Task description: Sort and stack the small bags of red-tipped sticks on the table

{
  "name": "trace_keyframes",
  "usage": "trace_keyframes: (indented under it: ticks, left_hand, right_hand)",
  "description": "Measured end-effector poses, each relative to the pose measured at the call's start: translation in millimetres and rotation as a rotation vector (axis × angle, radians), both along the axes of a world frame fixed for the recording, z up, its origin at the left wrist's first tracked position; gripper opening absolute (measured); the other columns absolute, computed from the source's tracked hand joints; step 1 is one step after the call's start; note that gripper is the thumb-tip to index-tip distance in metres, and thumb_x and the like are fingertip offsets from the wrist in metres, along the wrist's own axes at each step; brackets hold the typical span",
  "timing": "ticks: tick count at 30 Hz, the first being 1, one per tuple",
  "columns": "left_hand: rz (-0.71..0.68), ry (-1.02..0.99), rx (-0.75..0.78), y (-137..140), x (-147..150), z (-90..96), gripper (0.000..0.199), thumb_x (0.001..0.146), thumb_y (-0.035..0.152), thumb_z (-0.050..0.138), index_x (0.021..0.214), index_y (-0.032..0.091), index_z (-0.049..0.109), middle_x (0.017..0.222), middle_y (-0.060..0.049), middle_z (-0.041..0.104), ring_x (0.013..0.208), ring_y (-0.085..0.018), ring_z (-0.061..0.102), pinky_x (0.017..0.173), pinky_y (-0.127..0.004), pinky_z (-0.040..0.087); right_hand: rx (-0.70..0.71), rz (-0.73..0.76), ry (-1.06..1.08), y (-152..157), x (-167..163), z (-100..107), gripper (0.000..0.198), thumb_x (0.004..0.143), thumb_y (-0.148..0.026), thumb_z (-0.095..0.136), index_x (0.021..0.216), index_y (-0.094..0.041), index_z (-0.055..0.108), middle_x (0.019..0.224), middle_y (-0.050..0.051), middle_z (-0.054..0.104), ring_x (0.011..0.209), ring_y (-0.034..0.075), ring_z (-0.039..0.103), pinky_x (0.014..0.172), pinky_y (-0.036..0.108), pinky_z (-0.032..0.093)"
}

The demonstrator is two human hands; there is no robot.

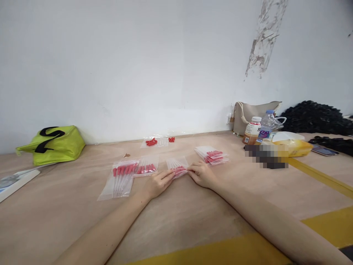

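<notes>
Now both arms stretch forward over the table (68,217); the left hand (158,183) and right hand (202,173) pinch the small clear bag (178,166) from either side.

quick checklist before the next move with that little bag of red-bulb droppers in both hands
1. Both hands on the bag: left hand and right hand touch the small bag at its near end: ok.
2. Bag flat on the table: ok.
3. Bag mouth sealed: cannot tell, too small.
4. Other bags apart from it: large bag and second bag to the left, stack to the right, none touching: ok.
5. Loose red bulbs out of the way by the wall: ok.
6. Bottles away from the hands: ok.
</notes>
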State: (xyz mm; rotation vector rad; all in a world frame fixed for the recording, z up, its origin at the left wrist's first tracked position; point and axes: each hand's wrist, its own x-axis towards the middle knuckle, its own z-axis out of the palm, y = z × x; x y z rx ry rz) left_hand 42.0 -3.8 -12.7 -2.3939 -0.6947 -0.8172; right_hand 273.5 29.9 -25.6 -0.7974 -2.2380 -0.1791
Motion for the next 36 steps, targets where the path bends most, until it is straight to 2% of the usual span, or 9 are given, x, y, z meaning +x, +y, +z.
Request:
trace_keyframes:
  ticks: [4, 8, 12, 16, 21, 26, 32, 36]
  left_hand:
    - [-0.002, 0.101, 0.104, 4.1, -5.5, 0.7, 0.023, 0.084, 0.009, 0.040, 0.099, 0.014, 0.056, 0.095, -0.007, 0.063, 0.082, -0.015, 0.061, 0.069, -0.027, 0.051]
    - [0.015, 0.124, 0.101, 6.6, -11.2, 1.0, 0.023, 0.085, 0.009, 0.036, 0.095, 0.014, 0.057, 0.091, -0.008, 0.063, 0.079, -0.015, 0.061, 0.065, -0.026, 0.051]
    - [-0.009, 0.128, 0.091, 9.8, -13.5, -0.4, 0.023, 0.085, 0.010, 0.036, 0.090, 0.014, 0.058, 0.090, -0.007, 0.064, 0.076, -0.015, 0.061, 0.063, -0.026, 0.051]
    - [-0.029, 0.103, 0.048, 12.7, -13.1, -2.6, 0.024, 0.086, 0.012, 0.035, 0.087, 0.015, 0.059, 0.089, -0.007, 0.064, 0.076, -0.014, 0.061, 0.066, -0.027, 0.051]
    - [0.008, 0.101, 0.021, 9.6, -10.2, -1.2, 0.024, 0.086, 0.013, 0.035, 0.087, 0.015, 0.058, 0.088, -0.007, 0.063, 0.077, -0.014, 0.060, 0.066, -0.026, 0.051]
    - [0.049, 0.109, -0.013, 6.8, -11.7, 2.4, 0.026, 0.088, 0.013, 0.030, 0.097, 0.014, 0.055, 0.094, -0.008, 0.061, 0.084, -0.016, 0.059, 0.068, -0.027, 0.051]
    - [0.082, 0.136, -0.017, 9.7, -13.2, 4.6, 0.031, 0.088, 0.014, 0.027, 0.088, 0.014, 0.058, 0.086, -0.007, 0.061, 0.074, -0.014, 0.059, 0.065, -0.027, 0.050]
    - [0.084, 0.122, -0.016, 10.5, -13.3, 3.0, 0.029, 0.087, 0.013, 0.029, 0.085, 0.014, 0.058, 0.083, -0.007, 0.062, 0.075, -0.014, 0.059, 0.065, -0.026, 0.050]
  right_hand:
    - [0.041, 0.044, -0.018, 1.5, 0.7, -0.9, 0.018, 0.083, -0.021, 0.043, 0.086, -0.018, 0.061, 0.076, 0.003, 0.060, 0.073, 0.011, 0.053, 0.070, 0.023, 0.040]
    - [0.223, 0.051, -0.136, 4.3, 5.0, 1.5, 0.022, 0.085, -0.018, 0.037, 0.089, -0.017, 0.059, 0.071, 0.003, 0.059, 0.069, 0.011, 0.051, 0.070, 0.025, 0.039]
    - [0.375, 0.038, -0.251, 3.8, 8.2, 6.7, 0.024, 0.085, -0.017, 0.036, 0.078, -0.019, 0.059, 0.064, 0.001, 0.056, 0.063, 0.009, 0.047, 0.072, 0.027, 0.034]
    - [0.408, 0.035, -0.260, -1.4, 0.2, 9.7, 0.019, 0.084, -0.019, 0.039, 0.080, -0.019, 0.058, 0.070, 0.002, 0.057, 0.070, 0.011, 0.046, 0.073, 0.028, 0.030]
    - [0.469, 0.038, -0.227, -3.8, -31.0, 5.5, 0.015, 0.083, -0.022, 0.043, 0.086, -0.021, 0.058, 0.080, 0.002, 0.059, 0.076, 0.012, 0.045, 0.072, 0.030, 0.029]
    - [0.557, 0.020, -0.269, 2.7, -53.8, 5.0, 0.020, 0.084, -0.017, 0.040, 0.079, -0.018, 0.059, 0.077, 0.003, 0.059, 0.072, 0.012, 0.043, 0.068, 0.031, 0.028]
    - [0.649, 0.113, -0.348, 9.4, -55.5, 11.2, 0.024, 0.084, -0.013, 0.037, 0.070, -0.016, 0.056, 0.075, 0.002, 0.056, 0.071, 0.011, 0.042, 0.069, 0.031, 0.027]
    - [0.666, 0.103, -0.363, 10.9, -46.4, 11.3, 0.025, 0.084, -0.012, 0.036, 0.069, -0.017, 0.055, 0.070, 0.001, 0.054, 0.069, 0.011, 0.041, 0.071, 0.031, 0.026]
